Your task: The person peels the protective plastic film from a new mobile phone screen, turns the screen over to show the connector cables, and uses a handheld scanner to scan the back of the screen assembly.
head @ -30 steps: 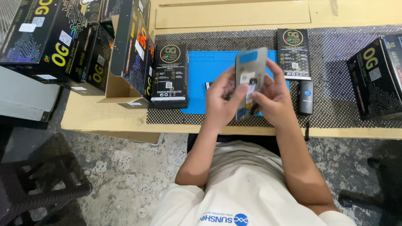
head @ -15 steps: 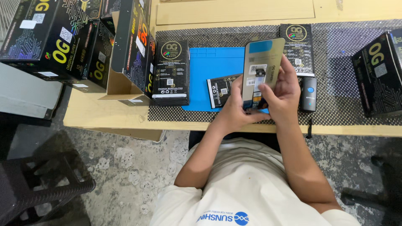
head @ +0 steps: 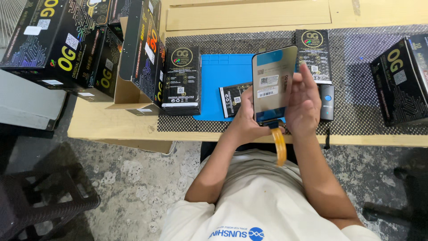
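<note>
Both hands hold a thin phone screen panel [head: 273, 85] up above the tabletop [head: 249, 18], with its back side facing the camera. The left hand [head: 244, 117] is closed around the panel's lower left edge, and the right hand [head: 304, 103] grips its right edge with the fingers curled over the side. An orange ribbon strip [head: 280, 145] hangs down from the bottom of the panel, toward the person's shirt. To do this well, it seems best to hold the panel only by its edges, keep it flat and not bent, and let the ribbon hang free so it does not get pinched or folded. On the panel's back there are two small white labels [head: 269, 86] and a blue patch at the top. Under the hands lies a blue mat [head: 223, 76] on a dark mesh mat [head: 356, 58]. A small dark packet [head: 231, 95] lies on the blue mat, just left of the panel. A flat black box [head: 180, 80] lies at the mat's left, and another flat black box [head: 313, 52] lies far right of the panel. A small dark device with a blue button [head: 327, 101] sits near the right hand. Big black cartons [head: 67, 40] with gold marks stand at the far left, and one more black carton [head: 403, 78] is at the right.
</note>
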